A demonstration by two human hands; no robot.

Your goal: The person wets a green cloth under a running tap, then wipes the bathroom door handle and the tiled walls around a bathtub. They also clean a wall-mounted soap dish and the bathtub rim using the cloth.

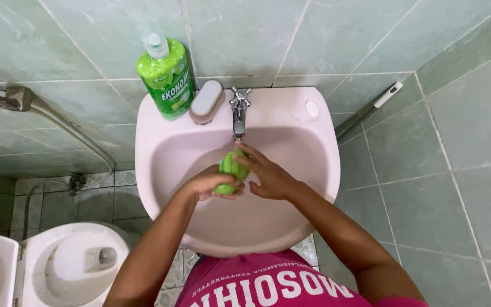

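Green sponge (pixel 230 172) sits over the middle of the sink (pixel 171 159) basin, just below the tap (pixel 238 113) spout, held between both hands. Left hand (pixel 210 183) curls around the sponge's lower end, fingers closed on it from below and the left. Right hand (pixel 268 176) presses against the sponge's right side, fingers (pixel 248 152) stretched up along it toward the spout, thumb side touching the green. Both hands are touching each other around the sponge; the sponge is bunched, only part of it shows between them. Cannot tell if water is running.

Sink is pale pink, oval basin, wall-mounted against the back wall. Tap is chrome with a cross handle, at the middle of the sink's back edge. Scrub brush (pixel 207 102) with a white back lies on the back edge just left of the tap, tilted. Green soap bottle (pixel 167 77) with a clear cap stands at the sink's back left corner, touching the wall, just beside the brush. Small round white plug (pixel 312 107) on the back right of the rim.

Grey-green tiles on wall and floor. A white-tipped handle (pixel 370 108) leans in the corner right of the sink. White toilet (pixel 69 264) sits on the floor at lower left, well apart from the sink. A metal hose (pixel 80 133) runs along the left wall. Pink shirt (pixel 268 281) with white lettering at the bottom edge of the view.
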